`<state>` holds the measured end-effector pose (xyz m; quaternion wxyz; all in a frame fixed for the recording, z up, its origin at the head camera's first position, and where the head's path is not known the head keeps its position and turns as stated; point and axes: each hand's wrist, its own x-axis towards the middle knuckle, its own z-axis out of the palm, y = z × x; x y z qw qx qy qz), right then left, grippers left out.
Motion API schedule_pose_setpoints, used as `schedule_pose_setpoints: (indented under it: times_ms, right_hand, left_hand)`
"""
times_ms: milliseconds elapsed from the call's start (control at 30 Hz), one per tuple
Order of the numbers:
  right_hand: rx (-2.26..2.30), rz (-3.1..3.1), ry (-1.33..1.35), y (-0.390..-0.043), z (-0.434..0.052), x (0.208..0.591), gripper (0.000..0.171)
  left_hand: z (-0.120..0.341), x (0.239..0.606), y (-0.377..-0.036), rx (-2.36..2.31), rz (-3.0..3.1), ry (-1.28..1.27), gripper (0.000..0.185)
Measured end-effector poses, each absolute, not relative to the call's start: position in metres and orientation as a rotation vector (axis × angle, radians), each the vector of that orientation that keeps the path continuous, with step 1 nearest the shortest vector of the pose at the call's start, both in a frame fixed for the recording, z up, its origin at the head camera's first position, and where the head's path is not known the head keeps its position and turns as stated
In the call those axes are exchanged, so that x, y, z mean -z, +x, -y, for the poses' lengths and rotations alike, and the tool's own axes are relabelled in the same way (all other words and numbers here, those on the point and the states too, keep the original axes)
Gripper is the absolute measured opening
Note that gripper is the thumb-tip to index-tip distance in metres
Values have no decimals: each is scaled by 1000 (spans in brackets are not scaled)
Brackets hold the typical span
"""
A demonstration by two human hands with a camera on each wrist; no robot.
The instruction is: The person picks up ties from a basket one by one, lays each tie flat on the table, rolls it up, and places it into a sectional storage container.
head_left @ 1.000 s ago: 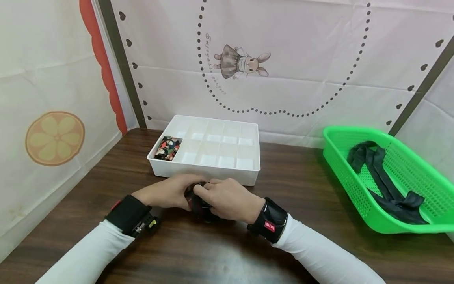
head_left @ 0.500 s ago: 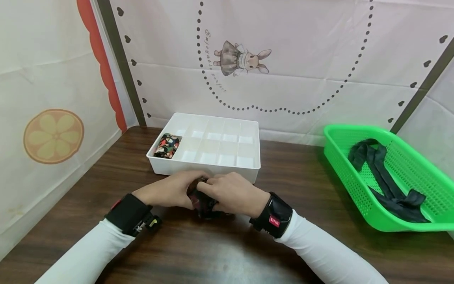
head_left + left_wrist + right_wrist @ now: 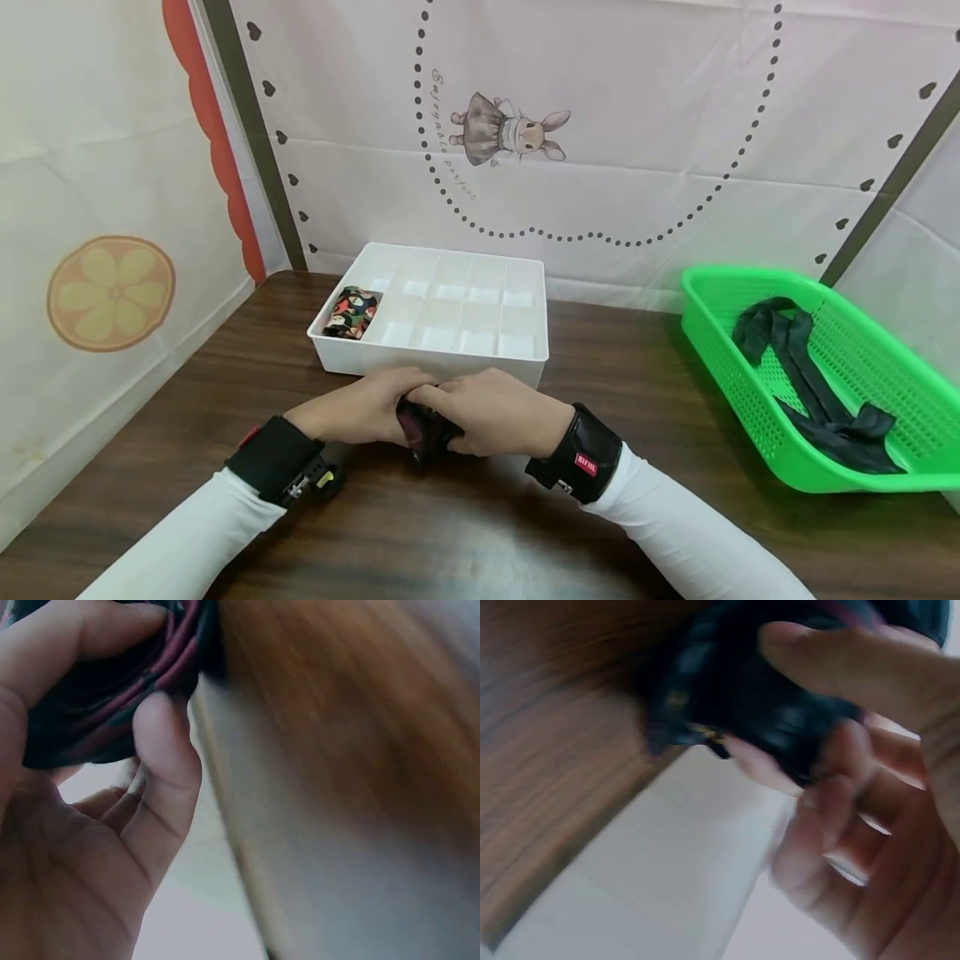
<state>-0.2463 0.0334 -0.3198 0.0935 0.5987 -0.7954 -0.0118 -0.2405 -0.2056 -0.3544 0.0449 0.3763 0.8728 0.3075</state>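
Both hands hold a rolled strip of dark cloth with dark red streaks (image 3: 422,432), just in front of the white divided tray. My left hand (image 3: 366,407) grips the roll from the left; in the left wrist view its thumb and fingers pinch the layered folds of the cloth (image 3: 105,724). From the right, my right hand (image 3: 504,413) clasps it, thumb across the top. Small gold marks show on a loose end of the cloth (image 3: 742,690) in the right wrist view. The hands cover much of the roll.
The white tray (image 3: 442,360) has several compartments; a folded, colourfully patterned cloth (image 3: 352,312) lies in its front left one. At right stands a green basket (image 3: 720,375) with a long black cloth strip (image 3: 813,379) inside. Printed fabric walls (image 3: 630,167) enclose the wooden table (image 3: 615,392).
The right hand has shifted slightly right and closed further round the roll. The loose end that showed right of the roll half a second ago is now out of sight in the head view.
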Motion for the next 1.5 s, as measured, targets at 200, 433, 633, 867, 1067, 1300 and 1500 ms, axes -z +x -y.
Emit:
schedule_pose_setpoints:
  times_ms: [200, 433, 633, 867, 1067, 1300, 1500]
  right_hand:
    - [23, 2361, 1764, -244, -36, 312, 55]
    - [92, 2272, 1750, -249, -33, 323, 47]
    - [118, 2190, 1748, -248, -29, 331, 45]
    - [-10, 2309, 1803, -249, -30, 331, 54]
    - [-28, 2380, 1826, -248, -35, 316, 67]
    - [-45, 2278, 1801, -256, -37, 322, 61]
    - [-94, 2212, 1787, -261, -35, 330, 51]
  left_hand:
    - [200, 347, -239, -848, -2714, 1135, 57]
    - [213, 346, -238, -1068, -2420, 910, 70]
    - [220, 346, -237, -1253, -2220, 717, 60]
    - [213, 348, -234, -1232, -2285, 655, 44]
    - [200, 345, -231, -1157, -2348, 657, 43]
    - [201, 339, -230, -1192, -2290, 610, 46]
    - [206, 333, -230, -1319, -2175, 551, 46]
